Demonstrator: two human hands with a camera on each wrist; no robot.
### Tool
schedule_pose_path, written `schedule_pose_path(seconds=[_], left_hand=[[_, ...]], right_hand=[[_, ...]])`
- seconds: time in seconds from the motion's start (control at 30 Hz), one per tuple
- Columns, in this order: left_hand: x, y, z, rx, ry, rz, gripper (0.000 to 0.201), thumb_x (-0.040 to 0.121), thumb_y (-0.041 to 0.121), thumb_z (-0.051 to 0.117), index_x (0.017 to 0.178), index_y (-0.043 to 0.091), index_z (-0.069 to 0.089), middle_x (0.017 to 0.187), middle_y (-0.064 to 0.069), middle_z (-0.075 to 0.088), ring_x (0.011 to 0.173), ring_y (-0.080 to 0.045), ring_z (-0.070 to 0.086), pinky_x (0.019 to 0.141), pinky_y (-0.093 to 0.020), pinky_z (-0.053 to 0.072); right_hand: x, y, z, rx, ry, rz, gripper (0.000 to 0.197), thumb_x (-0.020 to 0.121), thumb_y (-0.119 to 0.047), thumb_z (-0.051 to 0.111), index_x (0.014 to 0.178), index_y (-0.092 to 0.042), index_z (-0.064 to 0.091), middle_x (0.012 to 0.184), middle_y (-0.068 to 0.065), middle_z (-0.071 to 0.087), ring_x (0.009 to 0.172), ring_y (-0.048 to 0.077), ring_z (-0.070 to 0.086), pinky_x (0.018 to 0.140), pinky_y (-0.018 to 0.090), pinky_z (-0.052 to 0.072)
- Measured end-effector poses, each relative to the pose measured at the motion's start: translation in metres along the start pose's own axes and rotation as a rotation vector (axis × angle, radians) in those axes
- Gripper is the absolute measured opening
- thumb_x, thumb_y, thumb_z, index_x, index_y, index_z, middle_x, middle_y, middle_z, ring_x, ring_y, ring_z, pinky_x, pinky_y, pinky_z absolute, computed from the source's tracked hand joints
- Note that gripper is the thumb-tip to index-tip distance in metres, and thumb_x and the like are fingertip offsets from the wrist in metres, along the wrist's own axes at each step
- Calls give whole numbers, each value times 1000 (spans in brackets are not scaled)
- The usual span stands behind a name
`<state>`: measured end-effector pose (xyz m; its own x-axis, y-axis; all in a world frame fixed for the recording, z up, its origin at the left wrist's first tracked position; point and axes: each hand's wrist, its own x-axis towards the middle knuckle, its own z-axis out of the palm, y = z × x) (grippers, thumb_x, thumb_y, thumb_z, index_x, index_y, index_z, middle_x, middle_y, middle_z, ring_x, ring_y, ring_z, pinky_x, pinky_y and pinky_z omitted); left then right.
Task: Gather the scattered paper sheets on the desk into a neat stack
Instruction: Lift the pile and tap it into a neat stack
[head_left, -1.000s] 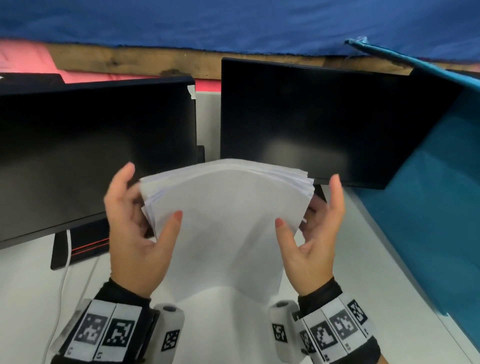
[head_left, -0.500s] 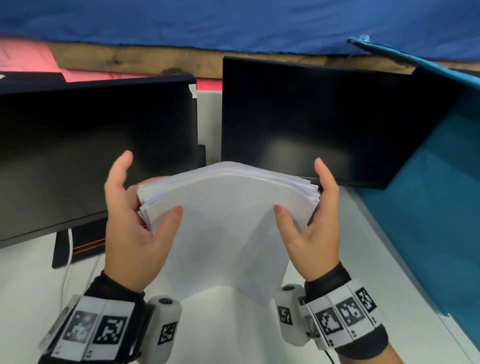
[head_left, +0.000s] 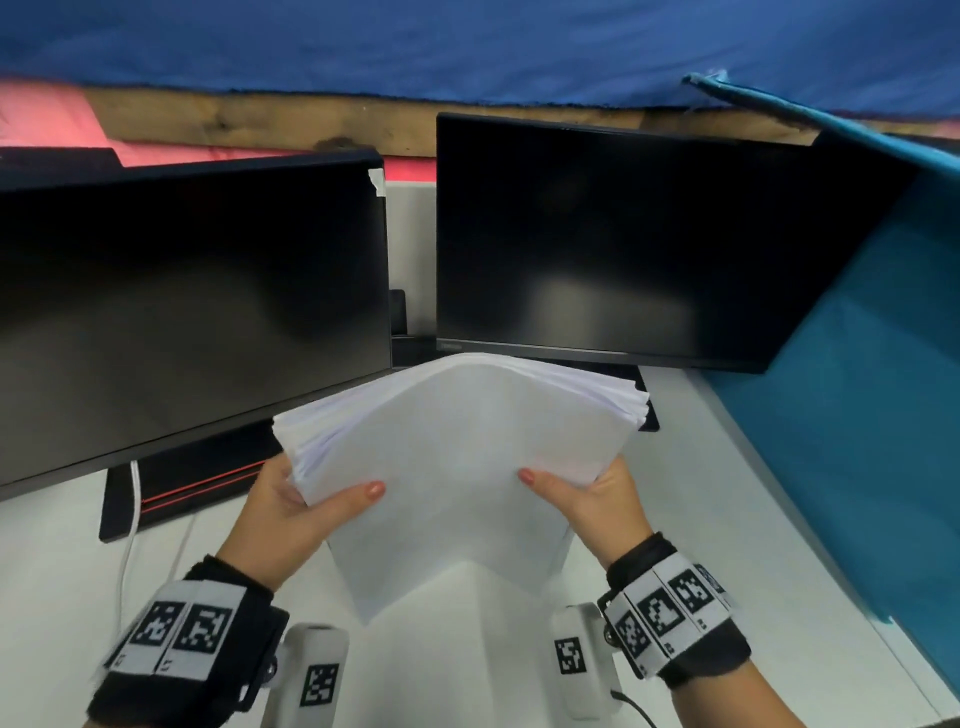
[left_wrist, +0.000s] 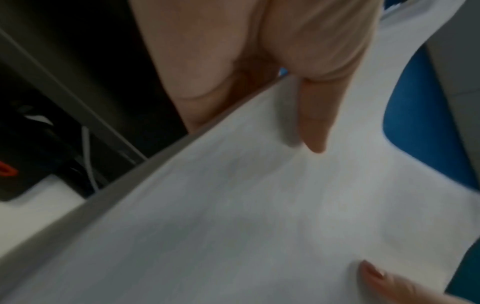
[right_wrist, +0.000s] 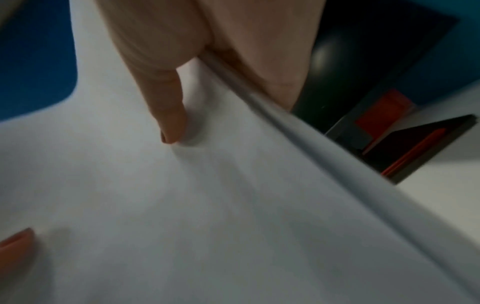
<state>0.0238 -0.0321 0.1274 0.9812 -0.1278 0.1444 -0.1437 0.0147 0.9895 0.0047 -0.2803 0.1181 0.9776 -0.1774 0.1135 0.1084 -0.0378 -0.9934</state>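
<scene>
- You have no legible text anywhere in these views.
- Right monitor (head_left: 623, 244): small logo on the lower bezel, too blurred for you to read.
- Wrist bands (head_left: 174, 629): black-and-white square marker codes with tiny characters beneath, unreadable.
- Paper stack (head_left: 457, 457): top sheet shows you no print.

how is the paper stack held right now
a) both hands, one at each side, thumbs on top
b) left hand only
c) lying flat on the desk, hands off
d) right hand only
a: the left hand and the right hand each grip a side of the paper stack, thumbs lying on the top sheet.
</scene>
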Motion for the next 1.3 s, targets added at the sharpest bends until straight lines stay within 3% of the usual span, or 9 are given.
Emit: schedule_pose_path(seconds=[0.17, 0.33, 0.43, 0.57, 0.77, 0.93, 1.13, 1.23, 1.3], left_hand=[[-1, -2, 9, 191, 34, -6, 32, 55, 58, 68, 85, 65, 59, 86, 26, 70, 87, 4, 65, 86, -29, 49], [-2, -14, 8, 202, 54, -74, 17, 78, 23, 72, 83, 36, 61, 73, 32, 68, 77, 8, 62, 80, -18, 48], [-5, -29, 2, 275, 21, -141, 28, 71, 43, 69, 71, 24, 48, 76, -3, 54, 71, -15, 48, 62, -21, 35], [-2, -40, -3, 276, 22, -96, 32, 75, 42, 62, 64, 15, 48, 60, -6, 45, 58, -13, 44, 54, -20, 32], [1, -31, 3, -83, 253, -102, 23, 87, 12, 56, 89, 36, 59, 75, 31, 69, 80, 10, 62, 75, -9, 47], [-4, -44, 10, -375, 229, -343, 45, 52, 42, 83, 88, 20, 68, 86, 7, 76, 81, -10, 71, 77, -31, 56], [5, -35, -32, -742, 182, -347, 37, 89, 13, 43, 117, 21, 64, 106, 0, 73, 97, -14, 69, 81, -34, 57], [1, -33, -73, -705, 85, -349, 50, 99, 21, 13, 148, 21, 21, 150, -18, 34, 136, -32, 35, 115, -53, 15], [5, -39, -81, -430, -44, -328, 56, 85, 29, 58, 138, 24, 42, 134, -16, 56, 111, -28, 62, 91, -52, 50]], right_hand=[[-1, 0, 1, -2, 30, 0, 34, 76, 8, 67, 76, -25, 66, 69, -19, 72, 68, -4, 67, 65, 11, 51], [-5, 11, 1, -56, 11, 68, 31, 76, 5, 69, 80, -26, 66, 71, -15, 73, 71, -3, 68, 65, 10, 50], [-11, 26, 3, -120, 9, 137, 30, 77, 1, 69, 80, -28, 65, 79, -11, 72, 74, -2, 68, 70, 16, 50], [-9, 29, 6, -102, 86, 112, 31, 75, 1, 71, 89, -26, 64, 81, -16, 73, 80, -4, 67, 71, 12, 51], [-23, 47, -10, -30, 377, 340, 105, 63, -14, 83, 142, -36, 18, 137, -5, 36, 125, 14, 38, 108, 38, 33], [-38, 44, -4, 755, 57, 531, 52, 68, -4, 65, 119, -8, 58, 110, 13, 70, 98, 27, 68, 81, 41, 56], [-20, 30, -39, 584, 154, 311, 57, 58, -3, 72, 113, -9, 59, 96, 6, 74, 88, 20, 71, 70, 32, 58], [-18, 26, -61, 433, 124, 272, 41, 76, 14, 54, 108, -11, 59, 88, -1, 75, 82, 15, 72, 66, 27, 58], [-18, 26, -63, 354, 107, 276, 37, 80, 17, 50, 98, -13, 62, 82, -2, 76, 76, 12, 72, 64, 24, 58]])
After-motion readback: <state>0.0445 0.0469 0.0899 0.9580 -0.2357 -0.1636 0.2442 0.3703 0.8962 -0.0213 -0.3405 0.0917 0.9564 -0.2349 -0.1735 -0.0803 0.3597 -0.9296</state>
